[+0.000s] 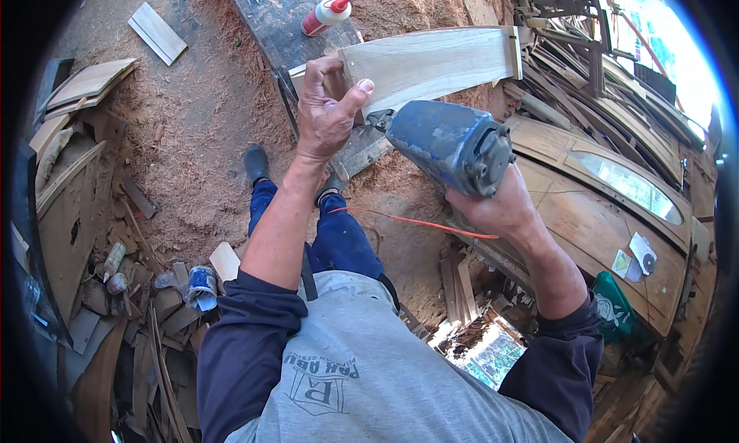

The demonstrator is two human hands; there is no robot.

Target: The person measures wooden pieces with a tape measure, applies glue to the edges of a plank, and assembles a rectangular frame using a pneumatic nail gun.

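Note:
My left hand grips the near left end of a pale wooden box-like assembly, fingers over the end board and thumb on the near side. The assembly lies across a dark, worn bench and sticks out to the right. In my right hand is a blue, scuffed pneumatic nail gun, its handle mostly hidden under its body. The gun's nose points left and sits close to the box's corner, beside my left thumb. Whether it touches the wood, I cannot tell.
A white glue bottle with a red cap stands on the bench. An orange air hose runs past my legs. Wood shavings and a loose board lie on the floor. Offcuts pile up at left; a wooden door panel lies at right.

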